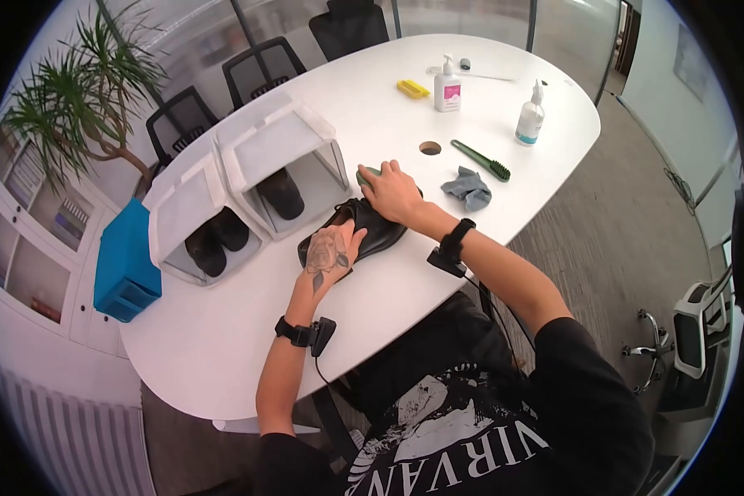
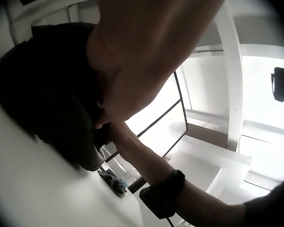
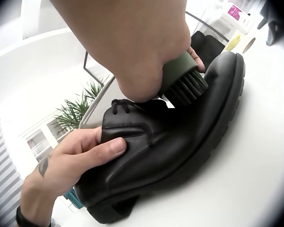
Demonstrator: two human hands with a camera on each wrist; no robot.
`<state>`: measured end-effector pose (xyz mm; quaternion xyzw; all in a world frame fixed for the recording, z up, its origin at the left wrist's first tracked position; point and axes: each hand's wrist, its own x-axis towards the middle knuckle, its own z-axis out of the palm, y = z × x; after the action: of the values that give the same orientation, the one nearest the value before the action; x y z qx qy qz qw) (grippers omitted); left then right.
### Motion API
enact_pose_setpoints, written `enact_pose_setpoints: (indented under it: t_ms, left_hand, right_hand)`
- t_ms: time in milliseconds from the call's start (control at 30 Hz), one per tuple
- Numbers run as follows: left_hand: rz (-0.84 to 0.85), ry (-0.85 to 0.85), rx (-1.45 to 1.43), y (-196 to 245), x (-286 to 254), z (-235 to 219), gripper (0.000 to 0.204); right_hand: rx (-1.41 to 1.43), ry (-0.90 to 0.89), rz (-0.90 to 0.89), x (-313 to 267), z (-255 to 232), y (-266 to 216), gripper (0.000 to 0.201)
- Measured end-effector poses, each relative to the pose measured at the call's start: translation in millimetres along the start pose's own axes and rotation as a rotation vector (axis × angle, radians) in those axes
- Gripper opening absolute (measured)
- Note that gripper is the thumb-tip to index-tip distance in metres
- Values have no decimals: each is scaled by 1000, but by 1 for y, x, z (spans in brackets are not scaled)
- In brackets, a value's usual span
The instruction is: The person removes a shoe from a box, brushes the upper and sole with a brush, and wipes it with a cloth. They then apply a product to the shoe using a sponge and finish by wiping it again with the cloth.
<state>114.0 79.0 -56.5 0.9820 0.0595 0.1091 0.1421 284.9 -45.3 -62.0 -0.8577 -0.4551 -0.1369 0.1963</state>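
Note:
A black lace-up shoe [image 1: 382,235] is held low over the white table. My left hand [image 1: 331,249] grips its heel end, with the thumb on the outer side and the fingers inside the opening, as the right wrist view shows [image 3: 73,161]. My right hand [image 1: 394,195] holds a round green brush [image 3: 181,71] whose dark bristles meet the upper near the toe. In the left wrist view the shoe [image 2: 47,94] is a dark shape beside my left hand [image 2: 132,61].
Two white boxes [image 1: 285,136] with dark shoes stand left, beside a blue case [image 1: 127,263]. Rightward lie a grey cloth [image 1: 469,189] and a long green brush [image 1: 481,160]. Farther back are a pump bottle [image 1: 447,89], a spray bottle [image 1: 530,120] and a yellow item [image 1: 412,88].

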Motion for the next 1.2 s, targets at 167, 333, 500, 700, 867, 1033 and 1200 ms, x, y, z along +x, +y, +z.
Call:
enact_pose_setpoints:
  t_ms: [167, 333, 500, 700, 867, 1033, 1200]
  left_hand:
    - [-29, 23, 13, 0, -5, 9, 40]
    - [42, 25, -29, 3, -8, 1, 49]
    - [80, 54, 33, 3, -8, 2, 52]
    - [70, 121, 93, -1, -8, 9, 50]
    - [-34, 47, 61, -4, -5, 15, 59]
    - [40, 75, -16, 2, -8, 4, 50]
    - [3, 13, -15, 1, -7, 2, 50]
  right_hand:
    - [-10, -45, -70, -66, -43, 4, 56]
    - [-42, -18, -67, -77, -45, 14, 56]
    - [-85, 110, -64, -2, 4, 20, 51]
    - [-130, 93, -105, -21, -9, 7, 54]
    - [-40, 50, -68, -88, -39, 10, 54]
    - [-103, 128, -78, -47, -22, 17, 51]
    - [-111, 114, 37, 15, 6, 34, 48]
